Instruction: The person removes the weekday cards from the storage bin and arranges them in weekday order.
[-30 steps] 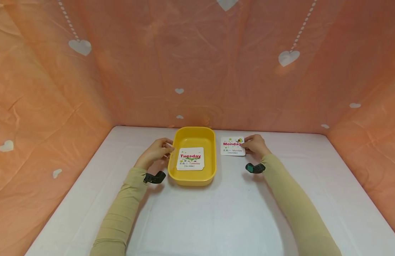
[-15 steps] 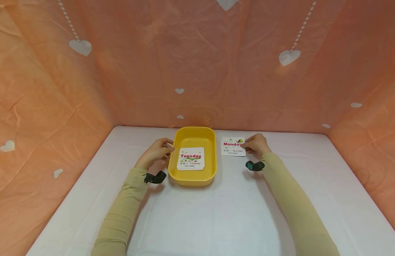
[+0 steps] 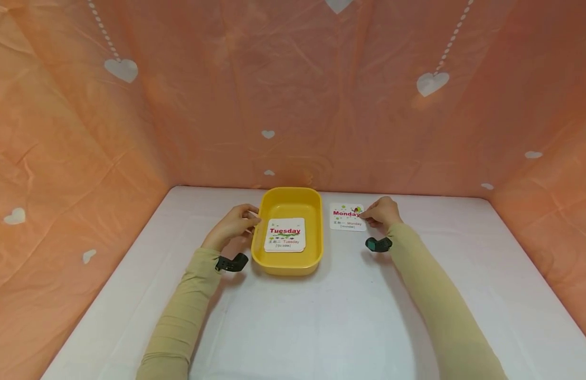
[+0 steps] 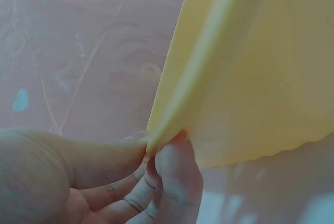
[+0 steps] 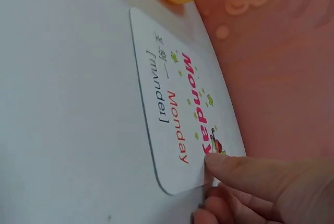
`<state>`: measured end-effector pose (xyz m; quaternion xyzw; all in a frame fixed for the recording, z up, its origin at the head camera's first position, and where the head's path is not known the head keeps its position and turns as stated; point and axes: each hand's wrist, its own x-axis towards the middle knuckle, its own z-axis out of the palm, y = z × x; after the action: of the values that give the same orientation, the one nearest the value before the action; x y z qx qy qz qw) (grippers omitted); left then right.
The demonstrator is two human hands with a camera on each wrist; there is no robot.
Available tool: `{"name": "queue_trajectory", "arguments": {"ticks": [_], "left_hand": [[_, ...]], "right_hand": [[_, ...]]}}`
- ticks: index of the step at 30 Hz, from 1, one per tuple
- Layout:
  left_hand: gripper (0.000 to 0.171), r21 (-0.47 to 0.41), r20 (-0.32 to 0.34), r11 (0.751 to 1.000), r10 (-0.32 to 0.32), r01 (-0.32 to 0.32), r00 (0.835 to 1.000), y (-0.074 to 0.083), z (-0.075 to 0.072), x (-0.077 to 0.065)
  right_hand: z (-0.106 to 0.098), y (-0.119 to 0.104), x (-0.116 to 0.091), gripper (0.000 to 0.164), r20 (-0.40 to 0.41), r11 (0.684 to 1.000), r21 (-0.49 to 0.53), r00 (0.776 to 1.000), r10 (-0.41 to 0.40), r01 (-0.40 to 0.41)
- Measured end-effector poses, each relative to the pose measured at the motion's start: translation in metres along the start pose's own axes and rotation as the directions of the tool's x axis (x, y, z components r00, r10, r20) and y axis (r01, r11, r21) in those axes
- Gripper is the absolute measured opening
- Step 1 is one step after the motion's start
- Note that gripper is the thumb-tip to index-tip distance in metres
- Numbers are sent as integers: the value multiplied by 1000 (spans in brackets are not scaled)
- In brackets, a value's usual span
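A yellow plastic tray [image 3: 317,232] stands on the white table, with a small stack of cards inside, the top "Tuesday" card [image 3: 284,240] facing up. My left hand [image 3: 233,224] pinches the tray's left rim between thumb and fingers, close up in the left wrist view on the yellow rim [image 4: 182,93]. To the right of the tray lies a white "Monday" card [image 3: 345,221] with rounded corners. My right hand [image 3: 383,212] pinches its right edge, the thumb on top of the printed face and the fingers curled at the edge, as the right wrist view shows.
Orange cloth walls [image 3: 293,105] with white hearts rise behind and at both sides of the white table [image 3: 293,327]. Each wrist wears a black strap device, one on the left [image 3: 232,263] and one on the right [image 3: 378,245].
Hardly anything differs: the whole view shifts slightly. Both hands keep their grips, and the Monday card stays beside the tray.
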<state>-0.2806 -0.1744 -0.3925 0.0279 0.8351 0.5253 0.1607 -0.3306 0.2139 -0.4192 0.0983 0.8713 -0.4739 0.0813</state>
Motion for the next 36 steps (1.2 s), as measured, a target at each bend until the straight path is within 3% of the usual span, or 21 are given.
{"name": "queue_trajectory", "arguments": {"ticks": [4,7,9,14,21,29,36], "left_hand": [[39,-3,8,1000,0,0,1000,1,0,0],[39,-8,16,1000,-5,5,1000,2,-1,-2],[38,-6,20,1000,-7,7,1000,3,-2,-3],[39,0,14,1000,8,-8,1000,3,-1,-2],[39,17,-2,1000,8,-8,1000,1,0,2],[39,25,-2,1000,13,-13,1000,-1,-1,2],[39,10,4,999,31,-31,1000,-1,-1,3]], "right_hand": [[-2,0,-1,22,4,999,31,1000,-21,21],[-4,-7,-4,25,12,993,113,999,-46,44],[-5,-16,-7,28,15,987,132,995,-96,94],[-8,-43,-10,36,90,963,181,972,-217,199],[-7,-72,-17,45,177,948,225,947,-266,225],[9,-91,-23,49,245,937,182,909,-337,298],[32,-109,-27,40,302,924,235,880,-366,303]]}}
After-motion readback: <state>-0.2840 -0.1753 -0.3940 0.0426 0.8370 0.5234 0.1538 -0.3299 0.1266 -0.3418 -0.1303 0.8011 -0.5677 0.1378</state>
